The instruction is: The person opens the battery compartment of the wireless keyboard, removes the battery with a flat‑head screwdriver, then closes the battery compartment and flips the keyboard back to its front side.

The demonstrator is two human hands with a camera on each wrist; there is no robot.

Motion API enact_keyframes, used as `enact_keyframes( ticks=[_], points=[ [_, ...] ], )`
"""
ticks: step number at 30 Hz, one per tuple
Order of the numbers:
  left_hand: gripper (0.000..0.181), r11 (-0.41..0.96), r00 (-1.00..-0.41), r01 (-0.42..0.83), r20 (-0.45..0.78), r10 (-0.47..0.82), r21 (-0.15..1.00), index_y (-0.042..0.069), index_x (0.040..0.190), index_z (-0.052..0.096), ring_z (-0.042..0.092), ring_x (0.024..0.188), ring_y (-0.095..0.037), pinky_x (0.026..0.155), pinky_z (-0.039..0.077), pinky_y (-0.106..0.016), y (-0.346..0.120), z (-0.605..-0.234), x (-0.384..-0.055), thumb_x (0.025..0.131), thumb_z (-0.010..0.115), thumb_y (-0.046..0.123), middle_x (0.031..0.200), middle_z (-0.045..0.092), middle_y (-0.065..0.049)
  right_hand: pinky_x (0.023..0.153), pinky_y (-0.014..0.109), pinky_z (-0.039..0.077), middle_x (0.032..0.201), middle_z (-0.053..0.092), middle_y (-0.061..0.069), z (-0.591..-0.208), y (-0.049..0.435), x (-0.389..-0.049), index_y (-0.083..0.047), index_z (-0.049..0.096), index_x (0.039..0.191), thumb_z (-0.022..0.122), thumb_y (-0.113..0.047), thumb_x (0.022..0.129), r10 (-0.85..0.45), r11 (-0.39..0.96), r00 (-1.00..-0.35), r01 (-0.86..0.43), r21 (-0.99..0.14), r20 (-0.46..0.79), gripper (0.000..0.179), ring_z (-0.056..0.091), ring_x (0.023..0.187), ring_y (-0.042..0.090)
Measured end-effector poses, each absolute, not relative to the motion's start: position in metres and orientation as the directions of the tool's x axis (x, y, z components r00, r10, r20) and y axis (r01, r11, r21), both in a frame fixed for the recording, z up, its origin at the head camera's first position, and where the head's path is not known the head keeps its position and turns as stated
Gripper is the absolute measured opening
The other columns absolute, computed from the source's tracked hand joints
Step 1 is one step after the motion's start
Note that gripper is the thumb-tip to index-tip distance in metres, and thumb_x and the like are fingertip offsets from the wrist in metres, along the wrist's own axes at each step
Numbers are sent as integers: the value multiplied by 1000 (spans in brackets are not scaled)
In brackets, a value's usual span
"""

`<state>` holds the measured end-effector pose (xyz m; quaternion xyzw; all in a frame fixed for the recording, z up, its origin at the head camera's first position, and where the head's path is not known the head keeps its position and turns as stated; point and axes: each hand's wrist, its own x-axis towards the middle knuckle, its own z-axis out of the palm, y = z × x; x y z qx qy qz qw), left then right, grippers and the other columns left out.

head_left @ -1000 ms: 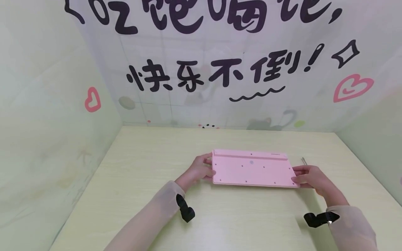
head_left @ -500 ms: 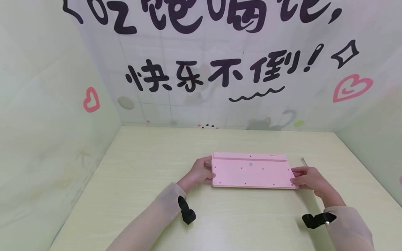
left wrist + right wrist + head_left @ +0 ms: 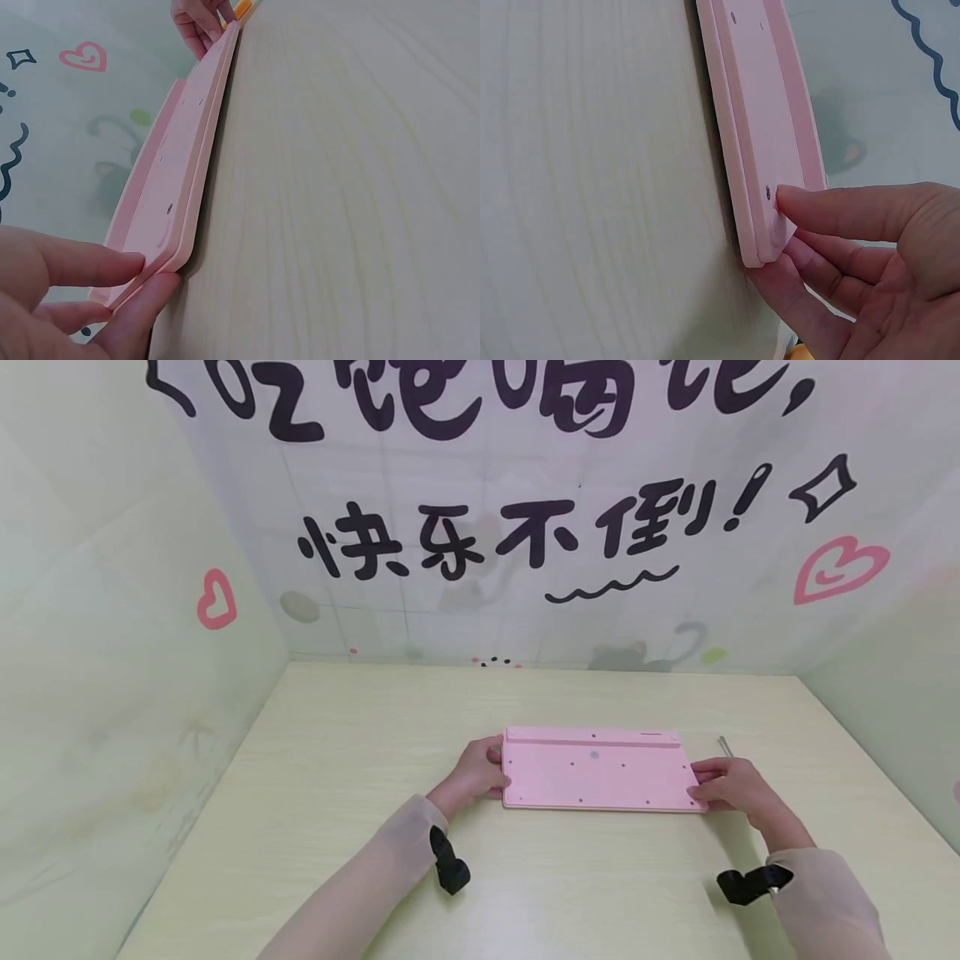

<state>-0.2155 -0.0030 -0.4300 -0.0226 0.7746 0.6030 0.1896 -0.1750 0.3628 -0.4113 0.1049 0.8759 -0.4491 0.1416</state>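
A pink keyboard [image 3: 600, 783] is held bottom side up low over the table, its screw-dotted underside and raised back bar showing. My left hand [image 3: 477, 770] pinches its left end, thumb over the underside. At the other end my right hand [image 3: 731, 787] grips the right edge between thumb and fingers. In the left wrist view the keyboard [image 3: 169, 187] tilts, with a dark gap of shadow along its near edge. The right wrist view has a thumb pressing close to a corner screw [image 3: 768, 193]. The keys face down, hidden.
Beyond my right hand lies a thin metal shaft [image 3: 725, 747]; an orange part [image 3: 242, 8] shows there in the left wrist view. The pale wooden table [image 3: 360, 718] is bounded by a printed back wall [image 3: 450, 627] and side walls.
Both hands have lowered the keyboard slightly toward the table and toward me, with a small shift to the left. The grip at both ends is the same.
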Motion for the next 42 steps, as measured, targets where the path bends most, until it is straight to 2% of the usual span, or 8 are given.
enact_keyframes(
  ticks=[16, 26, 33, 37, 42],
  points=[
    [79, 282, -927, -274, -331, 176, 919, 6, 140, 37, 52, 67, -20, 54, 53, -28, -3, -426, -215, 69, 63, -20, 98, 47, -13, 64, 29, 53, 90, 59, 12, -410, 358, -175, 21, 43, 118, 70, -3, 78, 56, 593, -943, 296, -749, -329, 53, 58, 70, 14],
    [78, 318, -920, -260, -334, 205, 912, 4, 139, 38, 56, 70, -22, 54, 53, -29, -5, -429, -217, 69, 65, -18, 98, 48, -13, 63, 30, 54, 88, 60, 10, -410, 358, -176, 20, 44, 117, 71, -3, 77, 72, 591, -937, 317, -742, -343, 54, 58, 68, 15],
    [66, 404, -893, -255, -374, 251, 878, 1, 132, 43, 56, 77, -24, 58, 54, -32, -10, -415, -226, 73, 70, -7, 101, 51, -14, 63, 30, 54, 90, 59, 12, -412, 358, -176, 20, 44, 117, 72, -3, 77, 73, 592, -936, 317, -741, -343, 54, 58, 69, 15],
    [56, 445, -900, -217, -354, 254, 869, 2, 128, 48, 56, 83, -24, 61, 54, -31, -9, -402, -231, 77, 70, 0, 105, 51, -14, 64, 30, 54, 89, 59, 12, -412, 359, -176, 19, 45, 117, 71, -3, 77, 76, 591, -935, 322, -740, -347, 53, 58, 69, 15],
    [47, 488, -906, -136, -308, 291, 862, 6, 123, 54, 57, 82, -24, 61, 53, -29, -2, -390, -239, 79, 70, 6, 106, 53, -12, 64, 29, 54, 89, 59, 11, -411, 360, -176, 18, 44, 118, 72, -4, 77, 80, 585, -931, 332, -740, -355, 54, 58, 70, 15]
  ],
)
